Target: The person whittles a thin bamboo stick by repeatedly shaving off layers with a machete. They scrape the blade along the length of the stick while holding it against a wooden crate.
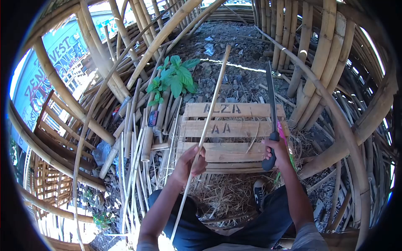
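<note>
My left hand is closed around a long, pale bamboo strip, which slants from my lap up past the far side of the crate. In my right hand is a machete, gripped by its black handle with the dark blade pointing up and away. Between and beyond both hands lies a slatted wooden crate with stencilled black letters. Strip and blade are apart from each other, both held above the slats. A bit of pink material shows just behind the machete handle.
Bamboo poles frame both sides. Split strips lie left of the crate, near a phone and a leafy green plant. Straw and shavings cover the ground by a shoe. Rubble spreads beyond.
</note>
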Motion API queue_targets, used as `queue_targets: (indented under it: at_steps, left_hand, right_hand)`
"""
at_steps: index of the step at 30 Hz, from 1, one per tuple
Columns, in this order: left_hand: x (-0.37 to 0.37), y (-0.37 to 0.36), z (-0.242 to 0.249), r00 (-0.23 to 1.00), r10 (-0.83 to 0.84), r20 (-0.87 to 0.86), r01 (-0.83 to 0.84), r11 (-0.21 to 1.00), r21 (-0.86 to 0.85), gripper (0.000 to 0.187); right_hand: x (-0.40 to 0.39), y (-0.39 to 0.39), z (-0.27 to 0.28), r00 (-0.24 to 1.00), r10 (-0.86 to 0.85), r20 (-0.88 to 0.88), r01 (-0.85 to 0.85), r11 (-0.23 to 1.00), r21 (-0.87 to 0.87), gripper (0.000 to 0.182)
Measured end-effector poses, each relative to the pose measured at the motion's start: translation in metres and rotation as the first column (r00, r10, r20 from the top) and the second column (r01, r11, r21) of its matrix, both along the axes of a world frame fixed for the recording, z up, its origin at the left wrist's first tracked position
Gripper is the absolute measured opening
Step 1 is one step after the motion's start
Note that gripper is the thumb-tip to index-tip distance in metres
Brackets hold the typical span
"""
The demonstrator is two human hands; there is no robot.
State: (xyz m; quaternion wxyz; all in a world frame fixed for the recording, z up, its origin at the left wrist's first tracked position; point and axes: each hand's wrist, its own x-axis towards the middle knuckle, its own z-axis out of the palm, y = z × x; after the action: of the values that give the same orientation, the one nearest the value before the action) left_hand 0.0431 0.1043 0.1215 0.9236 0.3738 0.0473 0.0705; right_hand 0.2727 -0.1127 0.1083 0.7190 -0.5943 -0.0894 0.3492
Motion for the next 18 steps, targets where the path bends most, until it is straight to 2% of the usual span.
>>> queue_targets:
  at_steps: [3, 5, 6, 8, 9, 11, 13, 17, 18]
  left_hand:
    - [0.022, 0.024, 0.009, 0.998, -0.004, 0.059, 0.013, 0.987, -0.158, 0.028]
    - [0.040, 0.038, 0.017, 0.986, -0.035, 0.161, 0.068, 0.977, -0.202, 0.028]
    - [0.047, 0.040, 0.019, 0.988, -0.030, 0.153, 0.062, 0.977, -0.206, 0.028]
    - [0.063, 0.041, 0.023, 0.953, -0.012, 0.303, 0.089, 0.966, -0.243, 0.028]
    - [0.069, 0.038, 0.024, 0.955, -0.011, 0.296, 0.088, 0.965, -0.249, 0.028]
    - [0.077, 0.030, 0.029, 0.920, -0.025, 0.390, 0.150, 0.945, -0.292, 0.027]
    - [0.080, 0.028, 0.032, 0.919, -0.029, 0.392, 0.153, 0.945, -0.290, 0.026]
    - [0.082, 0.036, 0.045, 0.903, -0.109, 0.415, 0.227, 0.941, -0.249, 0.028]
    - [0.085, 0.038, 0.051, 0.879, -0.110, 0.465, 0.249, 0.936, -0.250, 0.027]
  right_hand:
    - [-0.002, 0.001, -0.002, 0.999, 0.023, -0.023, -0.024, 1.000, -0.018, 0.019]
    - [-0.001, 0.007, -0.004, 0.999, 0.027, -0.024, -0.027, 1.000, -0.003, 0.020]
    - [-0.003, 0.008, -0.007, 0.999, 0.034, -0.033, -0.034, 0.999, -0.008, 0.019]
    - [-0.008, 0.011, -0.010, 0.998, 0.037, -0.051, -0.037, 0.999, -0.016, 0.019]
    - [-0.011, 0.013, -0.011, 0.998, 0.048, -0.028, -0.049, 0.998, -0.035, 0.019]
    - [-0.015, 0.015, -0.010, 0.998, 0.069, -0.010, -0.070, 0.995, -0.067, 0.018]
    - [-0.017, 0.016, -0.009, 0.992, 0.114, 0.051, -0.110, 0.990, -0.084, 0.017]
    - [-0.026, 0.016, -0.013, 0.985, 0.169, 0.036, -0.164, 0.981, -0.100, 0.016]
    - [-0.031, 0.019, -0.014, 0.982, 0.187, -0.022, -0.188, 0.981, -0.044, 0.015]
